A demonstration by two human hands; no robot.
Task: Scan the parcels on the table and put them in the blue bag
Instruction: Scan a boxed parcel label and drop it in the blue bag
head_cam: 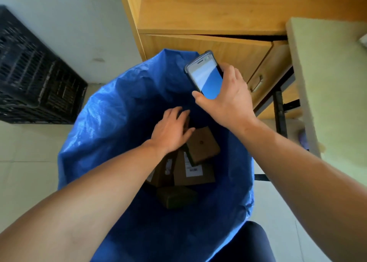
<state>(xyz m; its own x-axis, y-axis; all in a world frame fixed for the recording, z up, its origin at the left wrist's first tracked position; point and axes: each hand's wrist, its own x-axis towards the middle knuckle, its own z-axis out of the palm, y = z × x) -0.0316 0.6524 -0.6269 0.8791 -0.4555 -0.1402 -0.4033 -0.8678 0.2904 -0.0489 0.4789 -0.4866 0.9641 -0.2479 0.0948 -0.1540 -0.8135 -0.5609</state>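
Note:
A large blue bag (111, 126) stands open on the floor below me. Several brown cardboard parcels lie at its bottom. One small box (204, 144) sits tilted on top, a flatter one with a white barcode label (195, 172) lies under it, and a darker box (176, 197) rests nearest me. My left hand (170, 130) reaches down into the bag with fingers spread and relaxed, just above and left of the top box, holding nothing. My right hand (228, 99) grips a handheld scanner phone (204, 75) over the bag's far rim, screen facing up.
A wooden cabinet (208, 9) with drawers stands beyond the bag. The pale table edge (321, 73) and its black metal leg (279, 111) are at the right. A black plastic crate (33, 79) sits on the tiled floor at left.

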